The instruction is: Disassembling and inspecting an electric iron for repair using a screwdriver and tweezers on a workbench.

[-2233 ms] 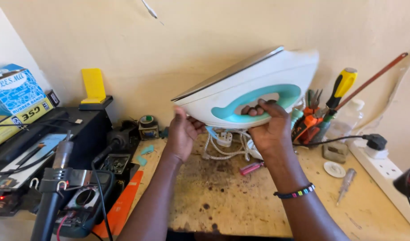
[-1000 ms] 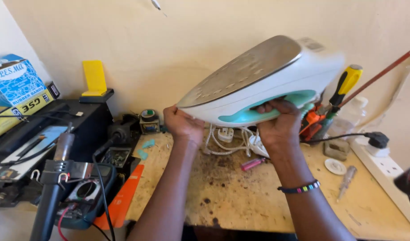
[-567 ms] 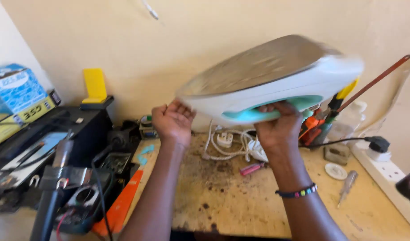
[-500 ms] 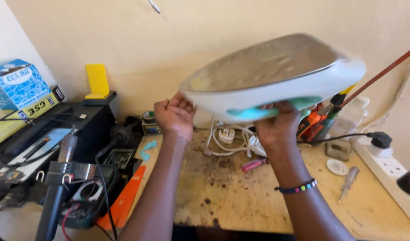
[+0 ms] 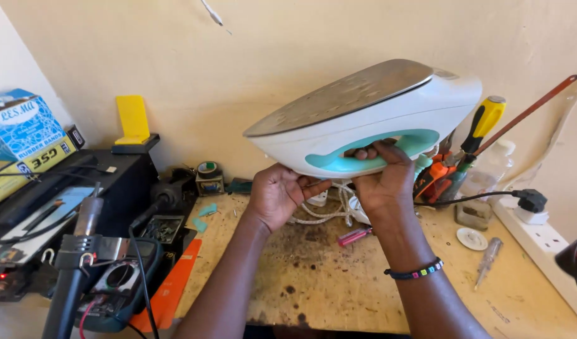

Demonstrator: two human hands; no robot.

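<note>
You have tipped the iron point(image 5: 364, 122) soleplate-up above the bench point(image 5: 313, 276); your right hand point(image 5: 379, 182) stays wrapped around its teal handle, your left hand point(image 5: 279, 194) cupping the nose from below.

Both forearms showing bare, no sleeves reaching frame; right hand point(image 5: 381, 185) wearing thin dark beaded bracelet point(image 5: 415, 272) with small multicoloured beads around wrist; left hand point(image 5: 277, 194) wearing nothing, no rings showing on visible fingers
</note>
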